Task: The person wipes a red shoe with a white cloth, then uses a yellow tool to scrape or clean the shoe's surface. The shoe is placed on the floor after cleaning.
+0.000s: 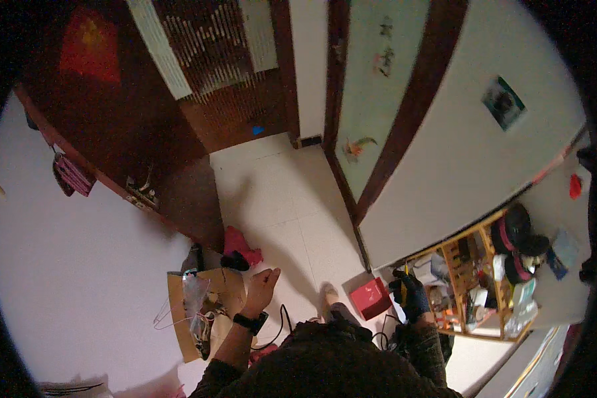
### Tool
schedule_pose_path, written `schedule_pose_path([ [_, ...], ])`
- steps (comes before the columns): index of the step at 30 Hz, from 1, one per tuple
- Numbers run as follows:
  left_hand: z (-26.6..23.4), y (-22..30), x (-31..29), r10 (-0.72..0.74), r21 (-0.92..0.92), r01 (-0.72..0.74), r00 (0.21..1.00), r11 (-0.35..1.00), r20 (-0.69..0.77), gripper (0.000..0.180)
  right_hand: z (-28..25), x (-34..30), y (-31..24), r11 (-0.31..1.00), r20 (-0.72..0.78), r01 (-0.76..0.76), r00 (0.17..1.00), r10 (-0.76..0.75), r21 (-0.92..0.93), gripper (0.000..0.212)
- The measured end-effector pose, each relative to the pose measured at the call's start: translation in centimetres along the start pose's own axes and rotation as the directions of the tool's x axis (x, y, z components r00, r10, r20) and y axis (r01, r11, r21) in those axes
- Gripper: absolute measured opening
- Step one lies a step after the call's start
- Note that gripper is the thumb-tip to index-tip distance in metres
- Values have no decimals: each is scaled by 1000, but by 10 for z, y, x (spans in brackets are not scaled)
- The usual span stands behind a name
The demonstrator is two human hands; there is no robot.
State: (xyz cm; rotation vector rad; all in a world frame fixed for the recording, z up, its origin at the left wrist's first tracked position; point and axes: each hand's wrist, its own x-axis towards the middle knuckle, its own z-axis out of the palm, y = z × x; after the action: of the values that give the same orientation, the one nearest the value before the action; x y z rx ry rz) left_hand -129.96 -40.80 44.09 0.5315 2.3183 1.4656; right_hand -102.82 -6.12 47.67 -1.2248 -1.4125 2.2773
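Note:
My left hand is bare, with a black watch on the wrist. Its fingers are drawn together; whatever they may hold is too small to make out. It is over the floor, beside an open cardboard box with a clear plastic bag and dark items in it. On my right hand is a dark glove. That hand is closed around a thin yellow object, mostly hidden by the fingers. A red box lies on the floor just left of it.
A wooden rack crowded with goods stands along the right wall, dark hats on top. Pink cloth lies by the open brown door. A black cable runs near my feet. Ahead is a doorway with a bead curtain.

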Motion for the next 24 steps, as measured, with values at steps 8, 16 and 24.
schedule_pose_path([
  [8,-59,-20,130,-83,-51,72,957,996,-279,47,110,193,-72,999,188,-35,981,40,-28,38],
  [16,-146,-52,276,196,369,39,793,929,-577,33,338,369,-211,980,428,85,904,0,-180,37],
  [24,-256,-114,494,-27,-76,-23,804,997,-593,35,584,515,-272,900,588,355,795,-148,-253,39],
])
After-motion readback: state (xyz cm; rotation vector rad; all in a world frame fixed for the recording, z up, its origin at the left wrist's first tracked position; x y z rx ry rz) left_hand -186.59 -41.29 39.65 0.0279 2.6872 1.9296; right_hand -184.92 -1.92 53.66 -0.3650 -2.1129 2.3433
